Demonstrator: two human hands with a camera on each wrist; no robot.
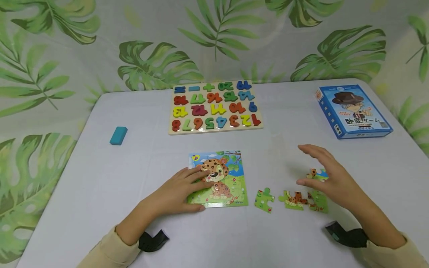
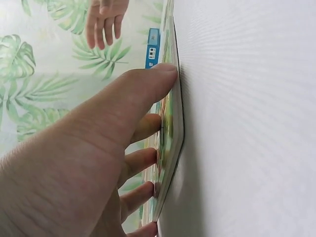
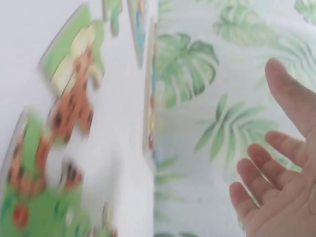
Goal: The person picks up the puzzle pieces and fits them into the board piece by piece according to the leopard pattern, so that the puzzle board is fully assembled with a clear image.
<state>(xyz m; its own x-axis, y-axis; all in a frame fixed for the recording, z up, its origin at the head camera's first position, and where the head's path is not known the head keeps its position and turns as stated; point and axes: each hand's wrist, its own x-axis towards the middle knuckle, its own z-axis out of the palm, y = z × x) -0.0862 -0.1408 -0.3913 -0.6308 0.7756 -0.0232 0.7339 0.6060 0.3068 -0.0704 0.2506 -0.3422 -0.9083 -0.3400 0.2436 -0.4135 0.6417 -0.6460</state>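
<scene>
My left hand [image 1: 179, 191] lies spread over the left part of a leopard picture puzzle [image 1: 236, 186], fingers resting on its face. In the left wrist view the thumb [image 2: 153, 81] touches the near side of the puzzle's frame. My right hand [image 1: 335, 182] is raised over the table on the right, thumb and fingers wide apart with nothing between them. Below and beside it lie loose jigsaw pieces: a green one [image 1: 263, 201], one with leopard paws [image 1: 293, 200], another green one [image 1: 321, 203], and one [image 1: 323, 174] partly hidden by the hand.
Behind the puzzle is a wooden number board [image 1: 216, 130] with colourful numerals. A blue game box [image 1: 355, 111] sits at the back right, and a teal block [image 1: 118, 136] at the left. Leaf-patterned cloth [image 1: 157, 63] hangs behind the white table.
</scene>
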